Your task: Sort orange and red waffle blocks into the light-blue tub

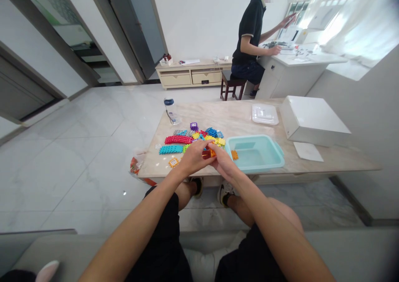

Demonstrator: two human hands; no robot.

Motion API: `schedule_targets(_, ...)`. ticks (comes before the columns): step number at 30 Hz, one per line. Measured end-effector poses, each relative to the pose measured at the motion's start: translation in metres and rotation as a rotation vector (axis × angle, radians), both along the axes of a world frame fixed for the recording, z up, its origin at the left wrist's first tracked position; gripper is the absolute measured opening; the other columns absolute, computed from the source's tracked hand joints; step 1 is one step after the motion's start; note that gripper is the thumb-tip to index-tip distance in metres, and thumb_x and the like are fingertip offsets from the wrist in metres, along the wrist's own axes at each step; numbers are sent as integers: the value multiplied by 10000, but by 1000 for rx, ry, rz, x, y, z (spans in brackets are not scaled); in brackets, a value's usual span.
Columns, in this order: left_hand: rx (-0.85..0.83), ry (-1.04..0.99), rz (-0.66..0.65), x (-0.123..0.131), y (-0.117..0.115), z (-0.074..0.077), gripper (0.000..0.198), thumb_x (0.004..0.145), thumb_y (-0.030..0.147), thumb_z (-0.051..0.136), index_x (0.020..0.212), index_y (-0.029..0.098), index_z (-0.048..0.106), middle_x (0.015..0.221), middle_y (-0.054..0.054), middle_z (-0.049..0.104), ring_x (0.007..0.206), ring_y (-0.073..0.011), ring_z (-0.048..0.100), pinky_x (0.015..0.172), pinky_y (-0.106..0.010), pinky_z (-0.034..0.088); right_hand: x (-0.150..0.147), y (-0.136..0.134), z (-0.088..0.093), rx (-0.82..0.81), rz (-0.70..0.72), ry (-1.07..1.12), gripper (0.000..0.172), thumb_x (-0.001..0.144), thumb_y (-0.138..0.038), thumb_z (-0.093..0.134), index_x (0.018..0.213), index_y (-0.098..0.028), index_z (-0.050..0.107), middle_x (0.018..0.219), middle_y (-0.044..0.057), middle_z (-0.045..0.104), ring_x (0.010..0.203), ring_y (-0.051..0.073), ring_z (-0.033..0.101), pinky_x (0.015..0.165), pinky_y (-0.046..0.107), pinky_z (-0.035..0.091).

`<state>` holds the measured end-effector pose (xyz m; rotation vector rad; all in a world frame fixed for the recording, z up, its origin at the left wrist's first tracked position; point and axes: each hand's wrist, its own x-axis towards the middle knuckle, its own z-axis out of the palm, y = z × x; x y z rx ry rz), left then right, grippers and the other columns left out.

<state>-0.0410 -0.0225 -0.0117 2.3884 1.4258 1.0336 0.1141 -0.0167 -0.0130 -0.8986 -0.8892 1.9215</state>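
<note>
Single head-mounted view, positioned above a seated person's knees, facing forward and downward. The low table (pixel 237 119) sits near, at arm's reach; the far wall and a second person's desk (pixel 299 61) lie well beyond

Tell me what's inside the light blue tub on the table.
The light blue tub holds one small orange piece near its left wall. The rest of its visible floor looks bare; the near wall hides a strip.

a low marble-topped table (pixel 237 117) holds a heap of colourful toy blocks (pixel 193 138), a turquoise tub (pixel 254 152), a clear lid (pixel 264 114), a white box (pixel 313 119), a bottle (pixel 171 110) and paper (pixel 308 151).
</note>
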Motion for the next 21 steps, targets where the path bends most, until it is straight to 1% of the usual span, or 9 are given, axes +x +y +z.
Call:
schedule_targets(3, 17, 27, -5, -5, 1, 3, 510, 917, 340, 854, 1383, 205, 698, 1282, -142, 786, 1175, -331, 744, 1036, -505, 597, 12, 4, 1, -10, 56, -50, 350, 918, -516, 777, 1079, -206, 791, 1006, 80, 810, 925, 220, 735, 746, 301, 565)
schedule_targets(6, 2, 66, -42, -12, 2, 4, 534, 923, 412, 863, 1388, 205, 703, 1286, -155, 789, 1170, -347, 746, 1028, -522, 596, 23, 7, -1, -15, 116, -109, 370, 893, -529, 836, 1077, -208, 830, 1081, 105, 830, 939, 219, 736, 725, 286, 554)
schedule_targets(10, -23, 76, -115, -17, 2, 3, 534, 929, 414, 862, 1406, 238, 700, 1264, -131, 795, 1160, -324, 750, 1023, -500, 602, 29, 10, -6, 16, 193, -200, 399, 872, -579, 868, 1044, -220, 856, 1183, 112, 834, 945, 211, 734, 712, 281, 552)
schedule_targets(13, -24, 56, -153, -18, 0, 2, 549, 941, 394, 852, 1438, 246, 671, 1302, -124, 781, 1194, -309, 744, 1044, -483, 601, 29, 11, -9, 56, 198, -208, 454, 829, -610, 900, 1018, -200, 854, 1168, 118, 834, 912, 194, 726, 730, 282, 553)
schedule_targets(17, -13, 19, -121, -17, -1, 2, 596, 925, 381, 867, 1462, 254, 639, 1346, -119, 760, 1227, -303, 734, 1069, -473, 596, 28, 10, -10, 115, 166, -138, 521, 779, -626, 930, 1046, -187, 850, 1102, 109, 832, 859, 174, 712, 766, 294, 561)
schedule_targets(21, 19, 41, -116, -16, -1, 5, 512, 933, 357, 853, 1401, 252, 675, 1292, -110, 776, 1187, -299, 739, 1051, -468, 592, 31, 10, -6, 130, 177, -132, 528, 751, -613, 950, 1056, -195, 849, 1092, 95, 826, 873, 178, 715, 775, 300, 564)
